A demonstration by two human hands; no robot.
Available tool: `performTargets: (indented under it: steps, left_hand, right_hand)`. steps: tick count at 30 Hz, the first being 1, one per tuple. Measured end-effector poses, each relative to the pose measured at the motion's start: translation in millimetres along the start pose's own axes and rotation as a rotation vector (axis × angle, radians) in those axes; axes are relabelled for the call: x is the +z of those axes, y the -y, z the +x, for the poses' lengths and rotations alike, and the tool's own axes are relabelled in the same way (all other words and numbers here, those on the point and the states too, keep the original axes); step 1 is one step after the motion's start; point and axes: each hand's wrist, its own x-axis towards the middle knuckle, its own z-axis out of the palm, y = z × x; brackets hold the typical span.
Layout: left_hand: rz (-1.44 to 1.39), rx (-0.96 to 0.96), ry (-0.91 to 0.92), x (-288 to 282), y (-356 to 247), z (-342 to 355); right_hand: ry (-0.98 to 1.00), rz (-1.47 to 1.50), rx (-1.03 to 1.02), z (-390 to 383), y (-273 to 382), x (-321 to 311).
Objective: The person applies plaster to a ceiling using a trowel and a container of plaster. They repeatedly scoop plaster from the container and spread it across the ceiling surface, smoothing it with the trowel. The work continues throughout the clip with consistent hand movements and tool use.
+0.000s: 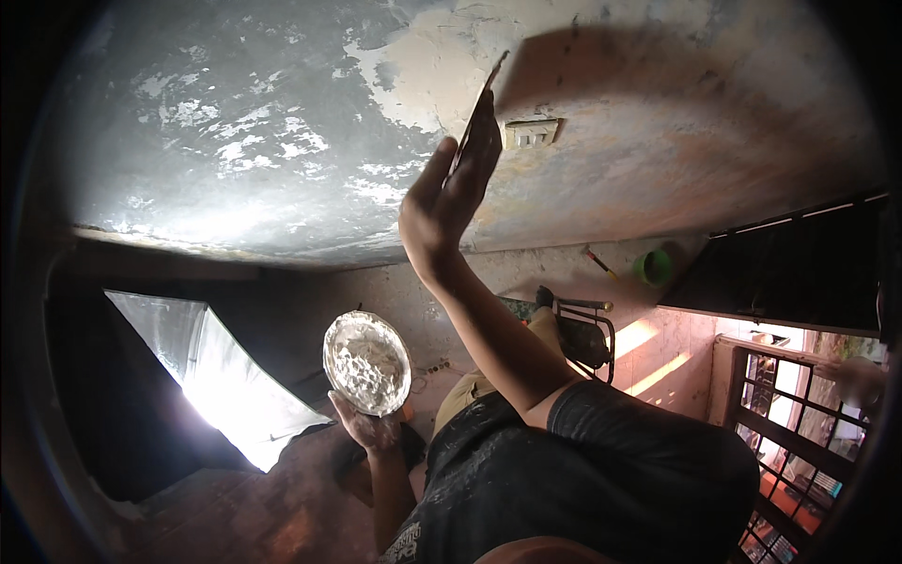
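My left hand (369,425) holds up a round, shallow dish (331,352) from below, its fingers mostly hidden under it. Lumpy white putty (365,365) covers the dish. Raised high, my right hand (456,188) grips a thin flat filling blade (483,108), seen nearly edge-on, with the thumb on one side and the fingers on the other. The blade's far edge is at or close to the patchy wall (404,70); contact cannot be made out. Beside the right hand, a pale switch plate (530,134) is set in the wall.
A bright white panel (202,352) glows at the left. Below the wall stand a metal-framed chair (587,340), a green bucket (651,267) and a tool with a red and yellow handle (601,263). A barred window (799,432) is at the lower right.
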Motion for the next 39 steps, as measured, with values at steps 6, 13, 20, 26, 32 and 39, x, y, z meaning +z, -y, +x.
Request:
performTargets:
  steps: [6, 13, 20, 26, 32, 39]
  left_hand:
    - [0.050, -0.025, -0.046, 10.7, -2.0, 9.3]
    - [-0.015, -0.079, 0.020, 2.8, -5.3, 6.5]
    - [0.065, -0.035, -0.055, 0.0, -8.0, 5.2]
    - [-0.018, -0.018, 0.093, 17.6, -8.4, 2.7]
    - [-0.023, 0.031, 0.018, 2.1, -7.6, -0.8]
    - [0.038, 0.046, -0.043, -5.6, -8.1, -0.6]
  right_hand:
    - [0.073, -0.003, -0.118, -30.1, 6.5, 53.2]
    - [0.073, 0.085, -0.032, -35.7, 11.4, 11.4]
    - [-0.077, 0.002, -0.081, -16.7, 3.1, 68.9]
    - [0.197, 0.206, -0.051, -52.1, 21.9, 62.5]
    - [0.062, 0.112, -0.112, -39.5, 18.0, 13.1]
    - [-0.162, 0.018, -0.062, 5.3, 1.0, 49.9]
